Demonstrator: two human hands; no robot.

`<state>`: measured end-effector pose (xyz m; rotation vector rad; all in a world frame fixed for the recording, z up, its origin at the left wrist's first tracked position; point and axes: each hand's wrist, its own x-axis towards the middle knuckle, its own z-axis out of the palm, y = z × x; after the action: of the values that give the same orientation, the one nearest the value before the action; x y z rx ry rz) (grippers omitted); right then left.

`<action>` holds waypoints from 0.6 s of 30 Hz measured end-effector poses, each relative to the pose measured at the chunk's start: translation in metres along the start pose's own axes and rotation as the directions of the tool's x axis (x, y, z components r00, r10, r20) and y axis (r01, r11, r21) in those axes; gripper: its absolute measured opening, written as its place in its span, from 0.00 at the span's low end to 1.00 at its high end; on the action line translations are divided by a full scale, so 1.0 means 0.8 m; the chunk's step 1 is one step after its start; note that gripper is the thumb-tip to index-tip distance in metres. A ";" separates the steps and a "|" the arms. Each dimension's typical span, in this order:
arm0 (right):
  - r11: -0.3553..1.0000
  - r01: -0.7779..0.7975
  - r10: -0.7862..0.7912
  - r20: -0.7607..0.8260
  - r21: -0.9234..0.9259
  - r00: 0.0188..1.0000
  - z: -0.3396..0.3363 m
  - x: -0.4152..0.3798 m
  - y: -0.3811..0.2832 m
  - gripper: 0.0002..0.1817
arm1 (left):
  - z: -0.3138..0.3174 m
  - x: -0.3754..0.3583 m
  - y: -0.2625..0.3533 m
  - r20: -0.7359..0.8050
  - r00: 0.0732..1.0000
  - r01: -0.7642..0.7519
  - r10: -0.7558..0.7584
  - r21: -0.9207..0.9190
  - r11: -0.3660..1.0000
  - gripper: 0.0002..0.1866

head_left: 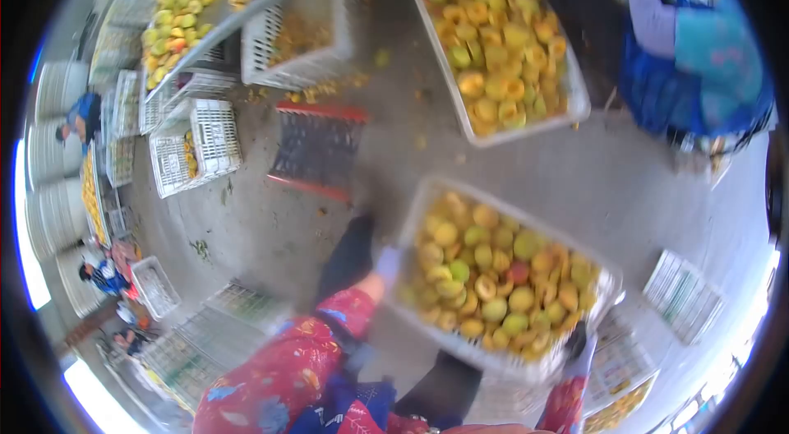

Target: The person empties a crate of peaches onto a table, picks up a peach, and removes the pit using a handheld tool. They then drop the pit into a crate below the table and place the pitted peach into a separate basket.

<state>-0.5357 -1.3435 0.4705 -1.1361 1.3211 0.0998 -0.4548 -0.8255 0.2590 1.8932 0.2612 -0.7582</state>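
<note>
Fruit-sorting shed, packing floor

White crates (501, 48) of halved yellow fruit are sitting on bare concrete (427, 146); at ten o'clock a fruit-laden conveyor (185, 2) is running, workers (82, 117) bending nearby.

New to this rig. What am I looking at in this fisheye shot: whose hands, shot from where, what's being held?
One picture, from a camera worn on a person's head, looking down; the lens bends the edges. No machine: the red floral sleeves are the wearer's arms. The left hand and right hand, both gloved, grip opposite sides of a white crate full of halved yellow fruit. A second full crate and a dark red-edged crate sit on the concrete floor. A co-worker in blue stands top right.
</note>
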 end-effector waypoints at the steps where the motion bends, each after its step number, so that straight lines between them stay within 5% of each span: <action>1: 0.995 0.033 -0.030 0.031 -0.089 0.999 -0.056 -0.020 0.004 0.15 | -0.001 -0.009 -0.008 0.155 0.932 -0.359 0.326 0.293 0.886 0.19; 2: 0.996 0.027 -0.026 0.018 -0.089 1.000 -0.065 -0.045 -0.008 0.16 | -0.003 -0.019 -0.004 0.281 0.783 -0.620 0.555 0.425 0.659 0.21; 3: 0.998 0.002 -0.003 -0.021 -0.063 1.000 -0.049 -0.074 -0.023 0.16 | -0.006 -0.031 0.009 0.326 0.772 -0.634 0.545 0.355 0.687 0.23; 4: 0.999 -0.026 0.024 -0.062 -0.028 0.998 -0.023 -0.104 -0.038 0.16 | -0.020 -0.051 0.064 0.396 0.904 -0.164 0.163 -0.030 0.986 0.24; 5: 0.999 -0.038 0.037 -0.080 -0.009 0.996 -0.003 -0.128 -0.054 0.16 | -0.037 -0.071 0.130 0.400 0.882 0.403 -0.247 -0.371 0.837 0.25; 7: 0.998 -0.053 0.056 -0.094 0.034 0.994 0.037 -0.173 -0.080 0.16 | -0.072 -0.119 0.190 0.402 0.910 0.250 -0.103 -0.333 0.909 0.27; 9: 0.996 -0.045 0.051 -0.076 0.078 0.996 0.081 -0.207 -0.109 0.16 | -0.140 -0.152 0.317 0.278 0.925 0.362 -0.258 -0.451 0.816 0.26; 11: 0.995 -0.037 0.042 -0.053 0.088 0.998 0.121 -0.246 -0.137 0.17 | -0.194 -0.158 0.344 0.334 0.879 0.382 -0.340 -0.067 0.922 0.23; 12: 0.995 -0.033 0.035 -0.027 0.092 0.999 0.139 -0.264 -0.150 0.17 | -0.214 -0.165 0.326 0.226 0.963 0.098 -0.149 0.220 0.971 0.22; 13: 0.994 -0.024 0.025 -0.013 0.104 1.000 0.159 -0.288 -0.166 0.17 | -0.243 -0.170 0.326 0.174 0.981 -0.160 0.082 0.505 0.848 0.20; 16: 0.991 0.014 -0.021 0.052 0.136 0.998 0.214 -0.354 -0.213 0.18 | -0.344 -0.201 0.366 -0.131 0.984 -0.047 0.119 0.456 0.889 0.17; 18: 0.985 0.025 -0.041 0.096 0.169 0.995 0.248 -0.396 -0.237 0.18 | -0.440 -0.229 0.435 -0.268 0.948 0.240 -0.171 0.252 0.937 0.24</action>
<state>-0.3787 -1.1358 0.7988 -0.9975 1.1989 0.0199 -0.2879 -0.6404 0.7241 2.2596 0.5375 -0.7328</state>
